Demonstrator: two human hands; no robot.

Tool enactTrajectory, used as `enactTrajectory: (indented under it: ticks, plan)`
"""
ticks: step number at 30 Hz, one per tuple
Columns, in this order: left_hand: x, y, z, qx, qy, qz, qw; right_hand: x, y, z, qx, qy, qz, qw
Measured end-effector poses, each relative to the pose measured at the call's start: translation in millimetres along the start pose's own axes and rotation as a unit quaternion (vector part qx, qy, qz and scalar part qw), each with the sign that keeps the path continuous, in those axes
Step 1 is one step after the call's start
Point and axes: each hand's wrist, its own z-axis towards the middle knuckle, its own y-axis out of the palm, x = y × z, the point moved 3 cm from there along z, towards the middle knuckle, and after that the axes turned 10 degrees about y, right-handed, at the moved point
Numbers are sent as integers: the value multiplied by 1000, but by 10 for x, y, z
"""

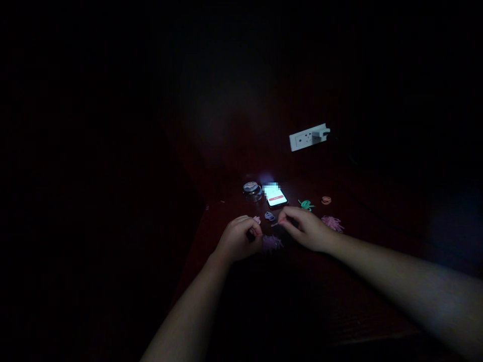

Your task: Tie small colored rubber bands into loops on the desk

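Observation:
My right hand (302,226) is closed in a pinch on a thin, pale purple rubber band (274,224), which sticks out left of the fingertips. My left hand (241,236) is also closed, thumb against fingers, at the left edge of a purple rubber band pile (272,243); anything it may hold is too dim to make out. Between the hands and a little farther back lies a small lavender bunch of bands (269,216). A pale pink bunch (257,219) shows just behind my left fingers. Beyond my right wrist is a larger pink pile (332,223).
A lit phone (277,197) lies behind the hands, beside a lidded clear jar (252,191). Green bands (306,204) and orange bands (326,200) lie to the right on the dark reddish table (362,281). A white socket strip (307,138) with a plug is at the back.

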Motion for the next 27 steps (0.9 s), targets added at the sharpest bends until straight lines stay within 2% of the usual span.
enactTrajectory:
  ticks: [3, 8, 27]
  plan:
    - [-59, -15, -25, 20, -20, 16, 999, 40, -12, 14, 13, 19, 11, 1000]
    - [-124, -18, -50, 20, -29, 21, 999, 64, 20, 16, -7, 18, 26, 999]
    - [-153, -32, -53, 24, -31, 39, 998, 143, 17, 33, -14, 46, 39, 998]
